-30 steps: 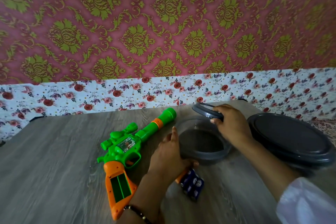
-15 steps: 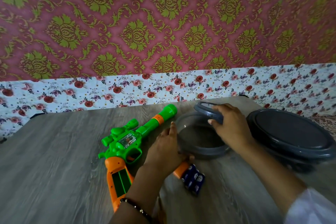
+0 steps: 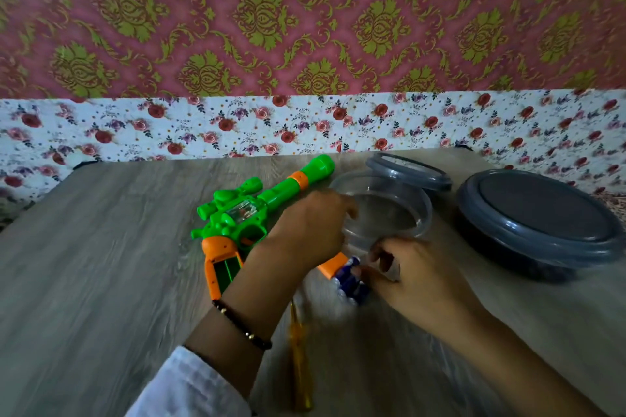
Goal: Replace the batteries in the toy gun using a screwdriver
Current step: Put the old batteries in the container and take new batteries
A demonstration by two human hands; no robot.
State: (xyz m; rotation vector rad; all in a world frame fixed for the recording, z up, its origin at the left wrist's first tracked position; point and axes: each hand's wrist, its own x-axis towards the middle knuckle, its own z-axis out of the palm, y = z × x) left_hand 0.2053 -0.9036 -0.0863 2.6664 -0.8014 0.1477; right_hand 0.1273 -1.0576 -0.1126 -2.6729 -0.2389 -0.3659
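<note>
The green and orange toy gun (image 3: 244,217) lies on the wooden table (image 3: 101,281), its battery compartment (image 3: 224,271) open in the grip. The orange compartment cover (image 3: 333,264) lies beside a pack of blue batteries (image 3: 350,281). My right hand (image 3: 410,271) is down at the batteries, its curled fingertips pinching the pack. My left hand (image 3: 310,225) curls around the near-left wall of a clear bowl (image 3: 403,213). A yellow-handled screwdriver (image 3: 299,352) lies on the table between my forearms.
The bowl's grey-rimmed lid (image 3: 411,171) leans against its far side. A larger grey lidded container (image 3: 542,217) stands at the right. A floral-papered wall runs along the table's far edge.
My right hand let go of the lid, which now leans behind the bowl, and came down toward me onto the batteries. My left hand stayed at the bowl.
</note>
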